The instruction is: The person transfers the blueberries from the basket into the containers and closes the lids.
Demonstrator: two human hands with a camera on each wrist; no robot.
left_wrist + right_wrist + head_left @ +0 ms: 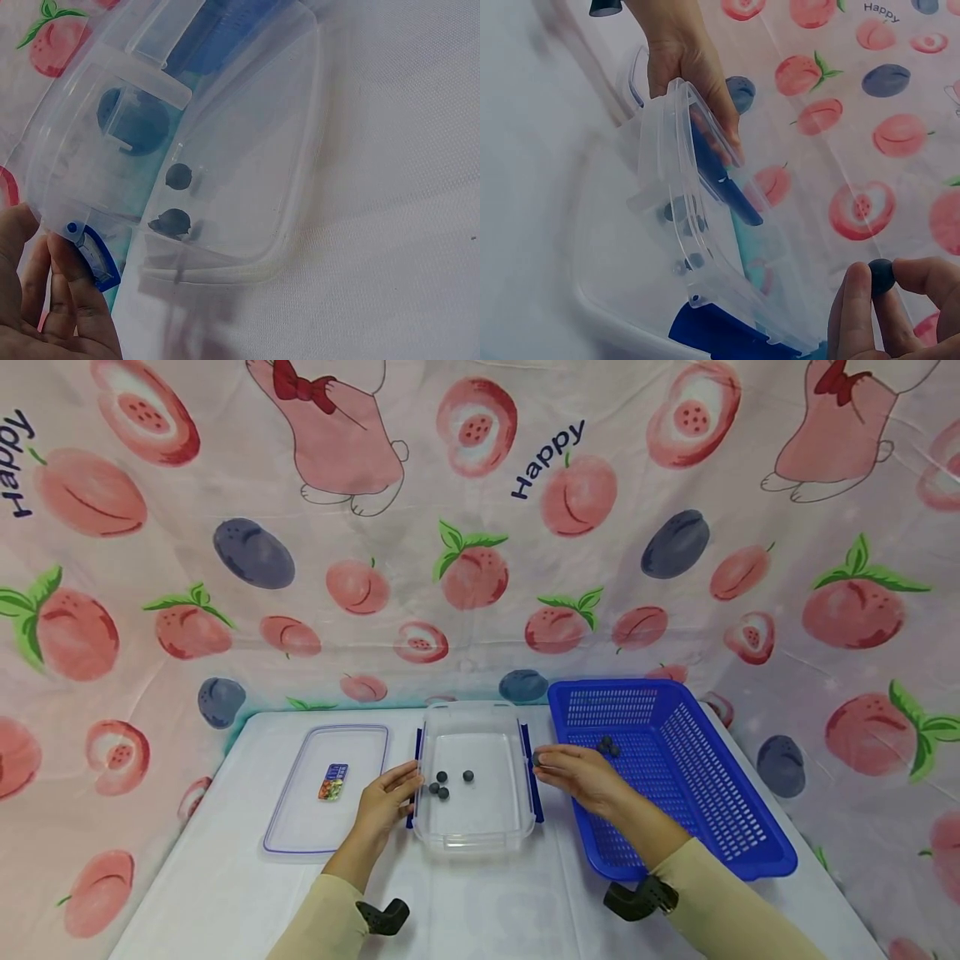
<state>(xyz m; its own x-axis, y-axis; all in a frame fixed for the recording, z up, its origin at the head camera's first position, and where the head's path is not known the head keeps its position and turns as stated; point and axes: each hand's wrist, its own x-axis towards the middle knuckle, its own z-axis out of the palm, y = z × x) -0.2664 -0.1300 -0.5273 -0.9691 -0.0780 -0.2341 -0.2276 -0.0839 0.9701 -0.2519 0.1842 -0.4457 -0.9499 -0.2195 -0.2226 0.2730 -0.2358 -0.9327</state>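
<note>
A clear plastic food container (pixel 480 814) with blue side latches stands mid-table, uncovered. Several blueberries lie on its floor toward the left, one blueberry (pixel 468 776) a little apart from the others. My left hand (pixel 384 806) holds the container's left rim beside the blue latch (pixel 97 259). Just above the right-side latch, my right hand (pixel 581 777) pinches a single blueberry (pixel 882 277) between thumb and fingertips. More blueberries (pixel 608 746) sit in a blue plastic basket (pixel 738 785) to the right, partly behind the right hand.
On the left lies a flat clear lid (pixel 300 827) with a blue-purple edge and a small colourful label (pixel 333 782). The white tablecloth (pixel 480 910) covers the table. A fruit-patterned curtain (pixel 465 668) hangs directly behind and along the sides.
</note>
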